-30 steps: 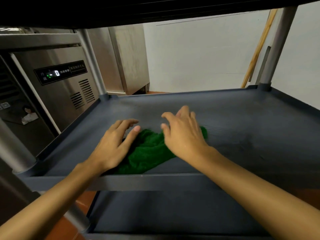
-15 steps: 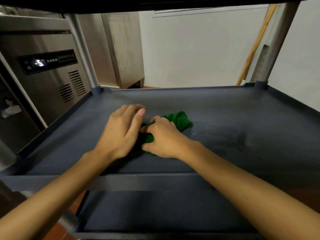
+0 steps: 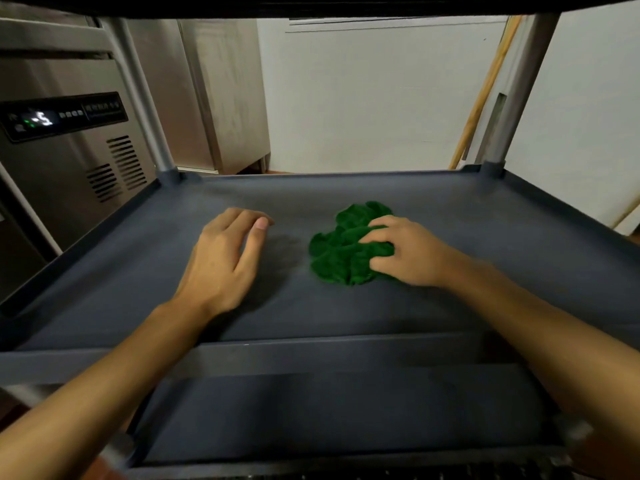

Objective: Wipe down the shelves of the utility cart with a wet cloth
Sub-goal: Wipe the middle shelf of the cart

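So the green cloth (image 3: 343, 247) sat bunched up right of center on the middle shelf (image 3: 485, 299), with the right hand (image 3: 412, 254) curled over its right side, gripping it. The left hand (image 3: 225, 261) lay loose and empty, apart to its left.

Dark grey cart shelf (image 3: 346, 306) — raised rim.
A bunched green cloth (image 3: 341, 252) lies just off centre, toward 2 o'clock.
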Tool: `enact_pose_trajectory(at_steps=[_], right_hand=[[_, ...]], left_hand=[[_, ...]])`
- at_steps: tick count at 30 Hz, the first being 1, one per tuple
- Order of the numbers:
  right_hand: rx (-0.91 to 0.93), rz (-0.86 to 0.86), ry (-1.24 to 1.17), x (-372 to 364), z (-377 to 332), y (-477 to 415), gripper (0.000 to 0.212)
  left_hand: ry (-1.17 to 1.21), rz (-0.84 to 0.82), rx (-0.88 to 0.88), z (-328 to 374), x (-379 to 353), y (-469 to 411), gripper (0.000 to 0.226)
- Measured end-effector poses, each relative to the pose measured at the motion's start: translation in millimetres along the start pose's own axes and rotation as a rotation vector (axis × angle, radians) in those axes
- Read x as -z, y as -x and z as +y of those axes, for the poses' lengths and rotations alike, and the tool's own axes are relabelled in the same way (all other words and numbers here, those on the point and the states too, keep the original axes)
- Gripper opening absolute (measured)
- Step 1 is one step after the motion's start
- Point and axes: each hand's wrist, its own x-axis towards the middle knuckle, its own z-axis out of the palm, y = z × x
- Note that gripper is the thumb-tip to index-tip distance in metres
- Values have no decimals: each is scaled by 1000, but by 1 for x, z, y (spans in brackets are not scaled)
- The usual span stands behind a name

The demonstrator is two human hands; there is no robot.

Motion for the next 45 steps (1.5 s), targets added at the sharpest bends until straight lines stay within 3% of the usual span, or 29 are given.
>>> enact_pose_trajectory(at_steps=[8, 19, 24, 28, 31, 35, 39, 45], right_hand=[[-238, 72, 55, 36, 83, 57, 42], [-439, 152, 75, 65, 140, 107, 41], [-497, 159, -118, 70, 141, 114, 38], [-560, 50, -268, 74, 129, 118, 72], [-616, 198, -165, 65, 137, 121, 84], [-584, 202, -62, 63, 147, 112, 66], [-474, 207, -62, 59, 136, 102, 38], [-298, 253, -119, 44, 101, 103, 39]], left_hand=[[17, -42, 54, -3, 0, 1, 50], [9, -143, 69, -4, 1, 4, 60], [-20, -271, -1, 15, -15, -11, 66], [-26, -352, -130, 66, -55, -38, 70], [-16, -260, -219, 96, -85, -47, 59], [70, -90, -243, 98, -92, -42, 42], [105, -70, -194, 95, -92, -43, 42], [128, -96, -186, 98, -96, -44, 41]])
